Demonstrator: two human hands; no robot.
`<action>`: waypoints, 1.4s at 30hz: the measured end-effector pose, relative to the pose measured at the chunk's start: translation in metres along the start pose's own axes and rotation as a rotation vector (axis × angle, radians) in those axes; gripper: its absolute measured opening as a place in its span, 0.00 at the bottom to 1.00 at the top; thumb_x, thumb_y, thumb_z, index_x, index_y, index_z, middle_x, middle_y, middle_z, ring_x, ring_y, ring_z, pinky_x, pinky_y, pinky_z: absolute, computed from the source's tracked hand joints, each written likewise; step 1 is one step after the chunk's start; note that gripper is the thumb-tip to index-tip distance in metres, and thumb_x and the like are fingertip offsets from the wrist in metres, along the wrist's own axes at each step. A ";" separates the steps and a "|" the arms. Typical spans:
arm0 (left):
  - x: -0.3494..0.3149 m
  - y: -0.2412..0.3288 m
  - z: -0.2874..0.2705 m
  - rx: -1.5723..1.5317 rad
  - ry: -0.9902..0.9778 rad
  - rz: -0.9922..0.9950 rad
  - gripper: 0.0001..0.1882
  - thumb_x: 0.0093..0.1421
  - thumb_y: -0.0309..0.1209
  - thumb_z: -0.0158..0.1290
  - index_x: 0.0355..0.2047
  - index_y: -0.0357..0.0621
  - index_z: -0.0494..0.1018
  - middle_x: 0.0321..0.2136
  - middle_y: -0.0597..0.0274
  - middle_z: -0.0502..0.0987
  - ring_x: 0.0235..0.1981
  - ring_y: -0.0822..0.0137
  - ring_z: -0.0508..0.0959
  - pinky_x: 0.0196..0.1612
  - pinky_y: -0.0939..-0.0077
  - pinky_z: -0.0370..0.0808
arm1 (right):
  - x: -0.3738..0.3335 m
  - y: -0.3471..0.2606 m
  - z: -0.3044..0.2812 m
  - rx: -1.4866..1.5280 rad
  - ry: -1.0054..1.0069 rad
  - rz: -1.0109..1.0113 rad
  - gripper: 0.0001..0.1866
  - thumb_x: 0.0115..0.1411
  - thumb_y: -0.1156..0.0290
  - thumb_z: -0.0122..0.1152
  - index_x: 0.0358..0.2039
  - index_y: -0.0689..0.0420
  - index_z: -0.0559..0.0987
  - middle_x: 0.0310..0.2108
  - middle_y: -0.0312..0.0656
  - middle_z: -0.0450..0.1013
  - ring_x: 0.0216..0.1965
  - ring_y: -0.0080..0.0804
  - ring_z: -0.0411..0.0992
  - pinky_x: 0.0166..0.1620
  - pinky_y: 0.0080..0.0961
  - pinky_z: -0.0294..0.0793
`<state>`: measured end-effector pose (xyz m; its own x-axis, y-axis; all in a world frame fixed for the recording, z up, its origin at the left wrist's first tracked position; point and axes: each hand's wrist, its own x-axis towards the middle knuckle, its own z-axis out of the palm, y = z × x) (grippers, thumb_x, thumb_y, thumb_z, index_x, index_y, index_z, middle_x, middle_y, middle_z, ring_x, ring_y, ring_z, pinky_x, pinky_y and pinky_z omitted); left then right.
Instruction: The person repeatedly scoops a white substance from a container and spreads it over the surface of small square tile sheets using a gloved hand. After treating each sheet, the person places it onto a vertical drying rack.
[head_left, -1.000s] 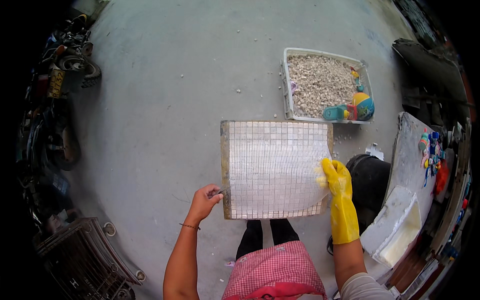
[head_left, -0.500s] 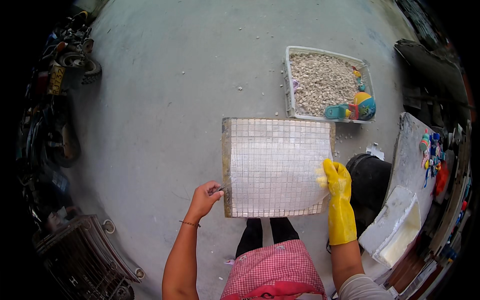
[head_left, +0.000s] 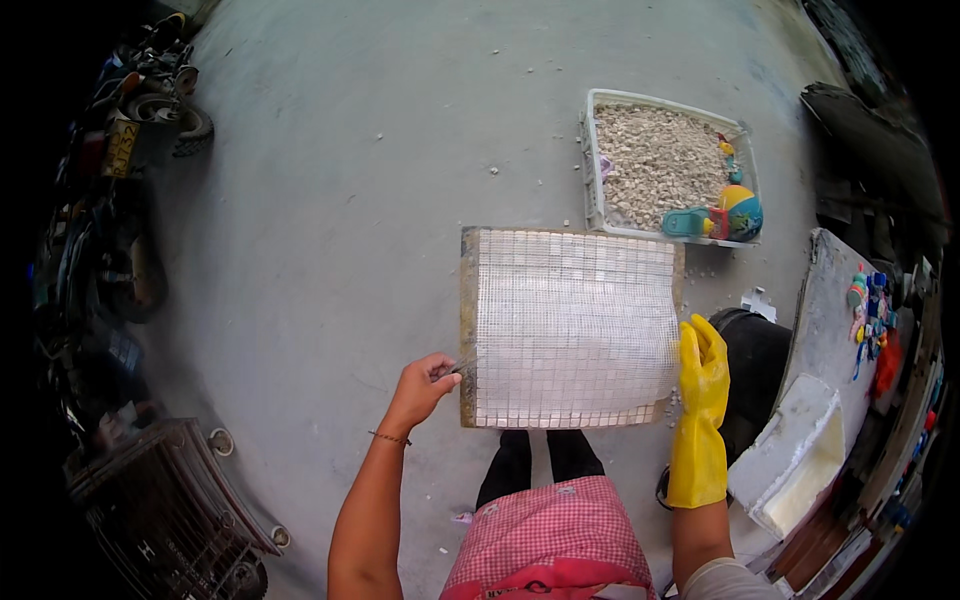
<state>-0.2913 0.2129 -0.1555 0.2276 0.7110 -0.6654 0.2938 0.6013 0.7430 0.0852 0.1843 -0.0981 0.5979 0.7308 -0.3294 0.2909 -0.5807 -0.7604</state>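
Mesh (head_left: pixel 580 325) covers the tiles (head_left: pixel 560 420) on a board (head_left: pixel 468 300), apparently all but the near row, as the left hand (head_left: pixel 424 388) pinches threads (head_left: pixel 462 366) at one edge; the gloved right hand (head_left: pixel 704 375), grip unclear, is at the other

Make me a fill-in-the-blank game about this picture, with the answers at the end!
1. The right hand wears a glove that is coloured ____.
2. A bracelet goes around the person's ____ wrist.
3. The big round toy in the white crate of small pale pieces is a ____.
4. The gridded sheet lies between the left hand and the ____ hand.

Missing words: yellow; left; ball; right.
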 end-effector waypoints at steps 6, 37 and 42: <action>0.000 -0.001 -0.001 0.001 -0.015 -0.001 0.06 0.53 0.23 0.53 0.31 0.33 0.70 0.22 0.68 0.71 0.23 0.79 0.69 0.27 0.84 0.67 | -0.039 -0.035 0.007 -0.397 -0.152 -0.719 0.25 0.51 0.69 0.63 0.49 0.62 0.69 0.50 0.52 0.66 0.52 0.45 0.65 0.55 0.34 0.62; -0.006 0.033 -0.003 0.007 -0.132 -0.127 0.06 0.55 0.30 0.52 0.29 0.40 0.70 0.19 0.69 0.70 0.18 0.82 0.63 0.20 0.87 0.58 | -0.092 -0.048 0.069 -0.559 -0.605 -0.811 0.46 0.36 0.59 0.72 0.55 0.62 0.63 0.58 0.55 0.55 0.59 0.53 0.53 0.61 0.42 0.51; -0.009 0.039 -0.006 -0.231 -0.223 -0.267 0.07 0.55 0.31 0.53 0.31 0.41 0.69 0.18 0.70 0.68 0.15 0.83 0.58 0.18 0.88 0.54 | -0.098 -0.053 0.070 -0.583 -0.594 -0.808 0.46 0.36 0.58 0.72 0.56 0.59 0.62 0.58 0.54 0.55 0.59 0.52 0.54 0.61 0.42 0.51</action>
<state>-0.2873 0.2322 -0.1202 0.3746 0.4382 -0.8171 0.1595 0.8377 0.5223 -0.0413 0.1693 -0.0649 -0.3192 0.9277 -0.1936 0.8201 0.1681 -0.5469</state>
